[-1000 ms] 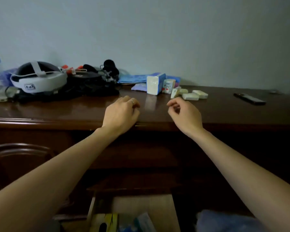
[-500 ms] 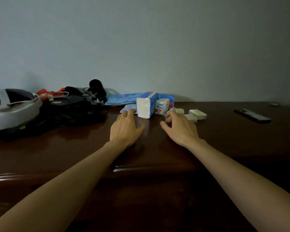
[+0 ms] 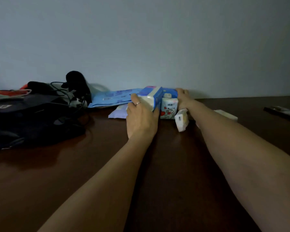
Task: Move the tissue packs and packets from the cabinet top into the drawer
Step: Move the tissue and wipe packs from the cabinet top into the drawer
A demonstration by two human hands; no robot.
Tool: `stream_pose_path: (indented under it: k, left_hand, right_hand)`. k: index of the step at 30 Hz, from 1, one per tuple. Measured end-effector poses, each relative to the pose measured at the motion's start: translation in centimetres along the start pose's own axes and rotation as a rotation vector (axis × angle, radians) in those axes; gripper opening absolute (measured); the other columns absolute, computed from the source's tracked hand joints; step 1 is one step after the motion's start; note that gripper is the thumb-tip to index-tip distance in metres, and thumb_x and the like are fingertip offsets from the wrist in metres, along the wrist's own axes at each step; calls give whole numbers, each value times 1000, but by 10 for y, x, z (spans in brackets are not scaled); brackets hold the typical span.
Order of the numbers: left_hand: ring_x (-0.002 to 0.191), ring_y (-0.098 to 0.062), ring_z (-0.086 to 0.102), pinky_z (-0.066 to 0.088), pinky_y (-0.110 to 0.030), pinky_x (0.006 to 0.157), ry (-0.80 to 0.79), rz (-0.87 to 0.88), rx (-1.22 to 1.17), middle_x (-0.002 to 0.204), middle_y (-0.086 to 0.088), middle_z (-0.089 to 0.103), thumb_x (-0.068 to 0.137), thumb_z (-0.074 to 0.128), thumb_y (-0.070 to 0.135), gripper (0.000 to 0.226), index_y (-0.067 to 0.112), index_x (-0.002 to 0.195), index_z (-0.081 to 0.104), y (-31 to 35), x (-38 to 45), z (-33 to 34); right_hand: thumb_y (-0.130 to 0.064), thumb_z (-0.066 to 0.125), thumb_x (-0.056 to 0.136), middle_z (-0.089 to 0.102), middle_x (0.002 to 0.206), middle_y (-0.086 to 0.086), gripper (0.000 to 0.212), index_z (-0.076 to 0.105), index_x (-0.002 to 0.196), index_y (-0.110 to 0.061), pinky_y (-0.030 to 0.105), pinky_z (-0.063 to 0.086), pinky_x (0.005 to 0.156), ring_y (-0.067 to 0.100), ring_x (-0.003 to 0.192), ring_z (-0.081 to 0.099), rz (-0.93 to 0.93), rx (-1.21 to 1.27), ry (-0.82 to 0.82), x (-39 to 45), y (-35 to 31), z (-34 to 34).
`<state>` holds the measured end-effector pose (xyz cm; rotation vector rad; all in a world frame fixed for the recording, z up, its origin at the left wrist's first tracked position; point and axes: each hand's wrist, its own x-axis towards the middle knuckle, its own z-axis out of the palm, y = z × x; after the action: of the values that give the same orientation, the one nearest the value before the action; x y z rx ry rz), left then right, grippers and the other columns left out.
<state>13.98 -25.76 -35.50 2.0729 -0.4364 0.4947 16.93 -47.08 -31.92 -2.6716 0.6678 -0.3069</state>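
Gathering the cluster at the far edge of the dark polished wooden desk (image 3: 90, 164) was the step in hand. The left hand (image 3: 141, 118) was wrapped round the near end of the tall blue-and-white plastic-wrapped tissue pack (image 3: 151, 97), fingers over its left face and thumb on its right. The right hand (image 3: 182, 97) reached past to the back of the group, by the wall; whether its fingers had closed on anything I could not tell.

To do it well, I judged the left hand should lift the soft pack with a firm but not crushing squeeze and raise it straight up, since the small white pocket pack with red hearts and cartoon figures (image 3: 168, 108) stood touching its right side and would topple if dragged. The right hand would do best to sweep the small things together instead of picking one at a time.

Counted: one tall tissue pack; one hearts pocket pack; one small white item (image 3: 167, 95) behind it, too hidden to name; one tilted white packet (image 3: 182, 120) just beside the right wrist; one flat white packet (image 3: 227, 114) beyond the right forearm; one flat lilac pouch (image 3: 118, 113) and one flat blue printed pouch (image 3: 114, 97) to the left. All sat on the desk; the drawer was out of view.
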Motion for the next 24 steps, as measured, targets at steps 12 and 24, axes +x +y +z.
stream_pose_path:
  k: [12, 24]
  left_hand:
    - [106, -38, 65, 46, -38, 75, -24, -163, -137, 125, -7, 51, 81, 78, 48, 79, 9, 132, 33, 13, -64, -83]
    - [86, -26, 57, 58, -44, 71, 133, -140, -148, 116, 3, 31, 78, 82, 41, 72, 4, 125, 42, 30, -88, -151]
  right_hand:
    - [-18, 57, 97, 71, 107, 16, 17, 66, 107, -8, 33, 42, 66, 36, 98, 67, 22, -225, 436, -136, -17, -59]
    - [-20, 61, 98, 70, 86, 4, 8, 67, 95, -16, 32, 47, 60, 24, 74, 62, 18, -280, 495, -201, -24, -100]
